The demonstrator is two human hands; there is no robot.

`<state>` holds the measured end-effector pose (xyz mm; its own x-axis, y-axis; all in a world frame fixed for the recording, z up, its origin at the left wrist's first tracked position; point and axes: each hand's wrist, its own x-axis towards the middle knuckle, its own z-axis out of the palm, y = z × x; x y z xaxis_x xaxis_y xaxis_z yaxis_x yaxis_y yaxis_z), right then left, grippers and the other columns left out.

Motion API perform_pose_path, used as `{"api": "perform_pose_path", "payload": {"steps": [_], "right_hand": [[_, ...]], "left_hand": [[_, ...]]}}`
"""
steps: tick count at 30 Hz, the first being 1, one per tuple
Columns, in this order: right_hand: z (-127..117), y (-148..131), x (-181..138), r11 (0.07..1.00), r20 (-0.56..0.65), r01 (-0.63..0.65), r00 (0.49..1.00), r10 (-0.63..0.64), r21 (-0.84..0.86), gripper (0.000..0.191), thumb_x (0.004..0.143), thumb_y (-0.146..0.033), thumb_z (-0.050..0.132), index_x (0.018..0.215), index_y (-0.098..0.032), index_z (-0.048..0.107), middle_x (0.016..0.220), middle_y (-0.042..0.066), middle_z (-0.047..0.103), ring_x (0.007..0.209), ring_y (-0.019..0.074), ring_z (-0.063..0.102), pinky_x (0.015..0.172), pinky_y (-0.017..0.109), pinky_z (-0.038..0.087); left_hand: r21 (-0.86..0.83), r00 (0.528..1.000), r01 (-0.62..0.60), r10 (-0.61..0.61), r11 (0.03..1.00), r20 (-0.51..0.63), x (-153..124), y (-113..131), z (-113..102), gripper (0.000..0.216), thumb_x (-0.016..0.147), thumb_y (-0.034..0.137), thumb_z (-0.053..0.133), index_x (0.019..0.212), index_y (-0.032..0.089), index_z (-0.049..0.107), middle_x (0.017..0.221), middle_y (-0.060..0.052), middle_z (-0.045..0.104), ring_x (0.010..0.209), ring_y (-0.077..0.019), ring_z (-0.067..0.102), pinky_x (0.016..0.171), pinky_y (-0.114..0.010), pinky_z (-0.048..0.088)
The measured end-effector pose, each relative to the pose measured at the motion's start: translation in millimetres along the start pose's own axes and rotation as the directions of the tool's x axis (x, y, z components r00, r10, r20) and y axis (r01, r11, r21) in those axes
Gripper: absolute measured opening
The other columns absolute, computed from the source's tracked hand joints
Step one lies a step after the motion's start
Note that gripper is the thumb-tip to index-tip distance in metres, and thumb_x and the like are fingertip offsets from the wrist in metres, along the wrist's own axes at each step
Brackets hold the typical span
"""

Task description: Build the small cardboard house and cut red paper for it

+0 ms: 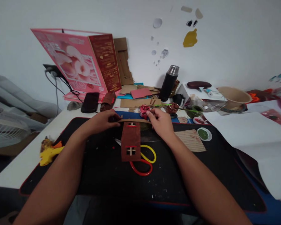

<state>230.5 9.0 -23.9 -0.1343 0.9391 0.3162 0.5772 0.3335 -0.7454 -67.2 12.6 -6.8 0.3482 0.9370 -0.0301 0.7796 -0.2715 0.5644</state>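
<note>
A thin cardboard strip (135, 120) stretches level between my two hands. My left hand (104, 121) pinches its left end, while the right end is between the fingers of my right hand (161, 123). Just below the strip stands a small brown-painted cardboard house piece (131, 134) with red-trimmed window openings; whether the strip touches its top I cannot tell. Partly hidden under the house piece lie scissors (145, 170) with one red and one yellow handle loop. A small pot of red paint (144, 110) is right behind my right fingertips.
A yellow glue gun (48, 153) lies left on the black mat (103, 184). Behind are a phone (90, 102), a pink box (79, 62), cardboard scraps and a black flask (169, 84). Corrugated cardboard (189, 140), a green paint lid (204, 134) and white paper (243, 137) lie right.
</note>
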Motion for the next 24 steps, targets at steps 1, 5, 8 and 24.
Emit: {"api": "perform_pose_path", "payload": {"steps": [1, 5, 8, 24], "right_hand": [[0, 0, 0, 1.0, 0.002, 0.001, 1.0, -0.001, -0.001, 0.03, 0.101, -0.044, 0.056, 0.1, -0.021, 0.075, 0.071, 0.002, 0.071, 0.067, 0.0209, 0.066, 0.063, 0.028, 0.043], [0, -1, -1, 0.999, 0.001, 0.032, 0.999, -0.032, -0.013, 0.03, 0.102, -0.044, 0.056, 0.1, -0.021, 0.076, 0.068, 0.001, 0.069, 0.066, 0.0205, 0.064, 0.063, 0.028, 0.041], [0, -2, -1, 0.998, -0.006, 0.054, 0.999, -0.054, -0.033, 0.03, 0.102, -0.042, 0.056, 0.102, -0.021, 0.077, 0.07, 0.001, 0.07, 0.067, 0.0198, 0.063, 0.063, 0.028, 0.039], [4, -3, -2, 0.912, 0.184, 0.159, 0.978, -0.094, -0.378, 0.022, 0.104, -0.036, 0.058, 0.101, -0.022, 0.075, 0.091, 0.008, 0.079, 0.083, 0.0257, 0.071, 0.069, 0.031, 0.04]], "left_hand": [[0.013, 1.0, 0.001, -0.001, 1.0, 0.01, 1, 0, 1, 0.042, 0.079, 0.055, 0.068, 0.106, 0.024, 0.076, 0.11, -0.008, 0.078, 0.101, -0.0274, 0.069, 0.094, -0.038, 0.051], [0.024, 0.999, 0.043, -0.043, 0.999, -0.001, 4, -1, 6, 0.04, 0.083, 0.052, 0.063, 0.107, 0.023, 0.076, 0.111, -0.008, 0.078, 0.103, -0.0283, 0.07, 0.094, -0.038, 0.051], [0.026, 0.996, 0.08, -0.079, 0.996, -0.048, 6, -2, 9, 0.036, 0.085, 0.048, 0.062, 0.105, 0.023, 0.077, 0.108, -0.009, 0.079, 0.1, -0.0285, 0.071, 0.09, -0.037, 0.052], [0.082, 0.984, 0.166, -0.159, 0.983, -0.082, 14, -11, 19, 0.039, 0.087, 0.051, 0.053, 0.09, 0.023, 0.08, 0.093, -0.009, 0.081, 0.086, -0.0268, 0.072, 0.078, -0.035, 0.051]]}}
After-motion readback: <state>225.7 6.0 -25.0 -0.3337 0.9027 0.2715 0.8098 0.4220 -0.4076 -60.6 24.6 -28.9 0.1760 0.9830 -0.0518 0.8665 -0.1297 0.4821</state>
